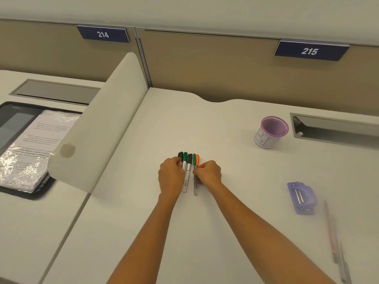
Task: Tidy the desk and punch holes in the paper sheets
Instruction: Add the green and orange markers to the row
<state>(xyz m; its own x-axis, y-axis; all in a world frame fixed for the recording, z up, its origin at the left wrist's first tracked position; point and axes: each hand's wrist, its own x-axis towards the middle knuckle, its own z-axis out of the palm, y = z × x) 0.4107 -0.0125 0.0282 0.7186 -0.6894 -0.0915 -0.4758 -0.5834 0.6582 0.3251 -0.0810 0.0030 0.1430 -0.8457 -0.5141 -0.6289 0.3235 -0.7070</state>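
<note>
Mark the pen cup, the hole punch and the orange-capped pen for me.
pen cup [264, 140]: head view, on its white outer wall.
hole punch [306, 194]: head view, middle of its purple top.
orange-capped pen [197, 159]: head view, on the orange cap.

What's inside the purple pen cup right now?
Inside the purple pen cup only its mesh inner wall shows; no pens stick out. Its near wall covers the bottom, so something small lying there can't be ruled out.
</note>
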